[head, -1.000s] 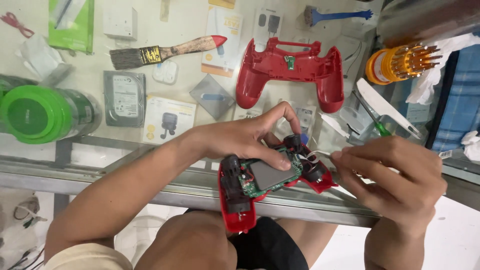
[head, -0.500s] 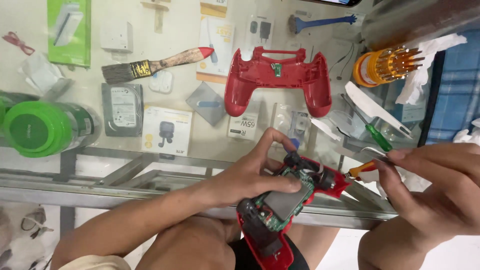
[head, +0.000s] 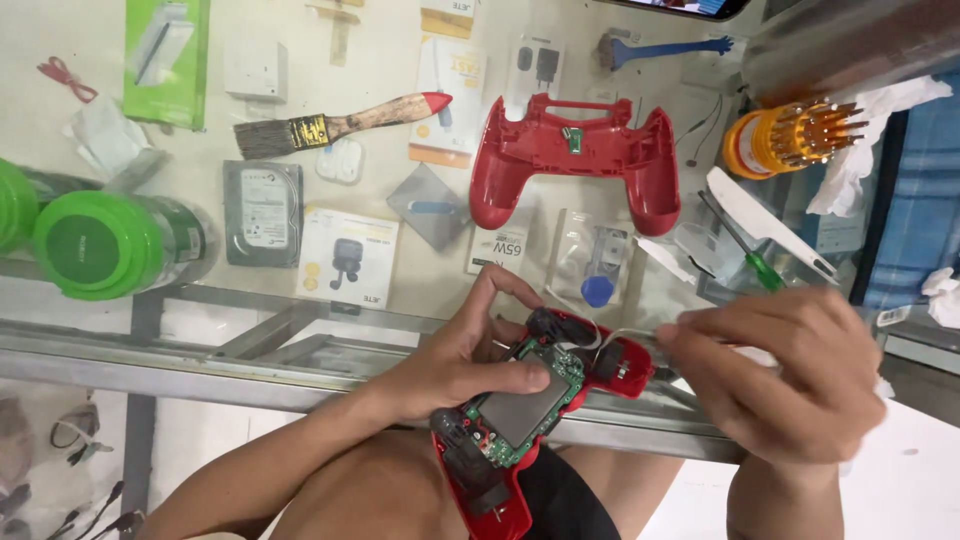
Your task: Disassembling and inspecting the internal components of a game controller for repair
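a green round plastic speaker (head: 85, 245) lies far left on the glass table (head: 300, 330), a wooden-handled paintbrush (head: 335, 125) further in. the left hand (head: 465, 350) pinches the opened red game controller half with its bare green circuit board (head: 525, 410) at the table's near edge, thumb pressed on the board. it looks light, rigid and fragile; best held by the shell's edges. the right hand (head: 775, 375) has its fingers pressed together, seemingly pinching a thin white ribbon cable (head: 625, 335).
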